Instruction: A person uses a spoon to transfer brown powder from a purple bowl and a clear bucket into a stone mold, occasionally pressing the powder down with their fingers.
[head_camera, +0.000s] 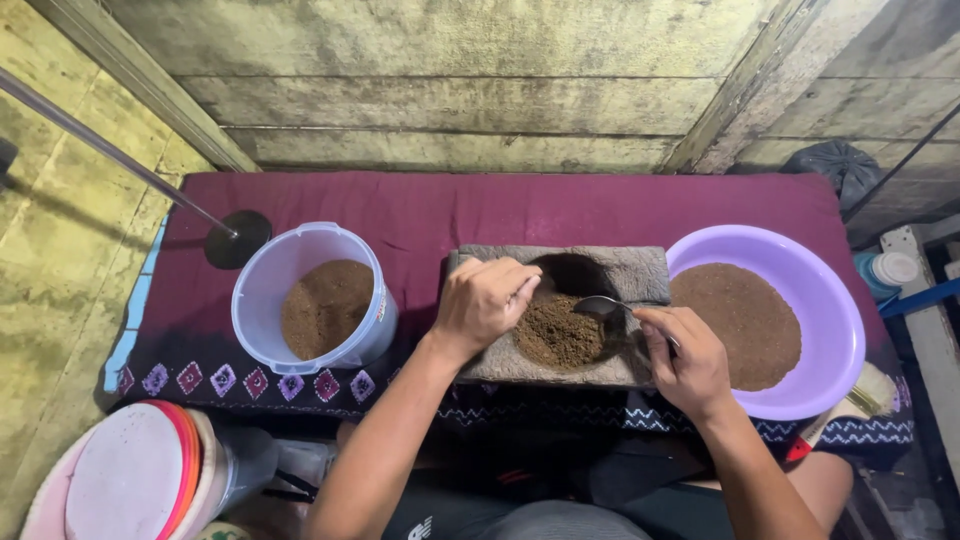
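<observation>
Right hand pinches a thin, stiff metal spoon by its handle over loose brown powder in the heavy grey stone mortar mid-worktop; left hand, curled shut, steadies the rim.

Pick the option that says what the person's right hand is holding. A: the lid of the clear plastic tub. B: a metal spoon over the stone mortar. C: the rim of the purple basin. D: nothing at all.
B: the right hand grips a metal spoon whose bowl hangs over the brown powder in the stone mortar.
</observation>
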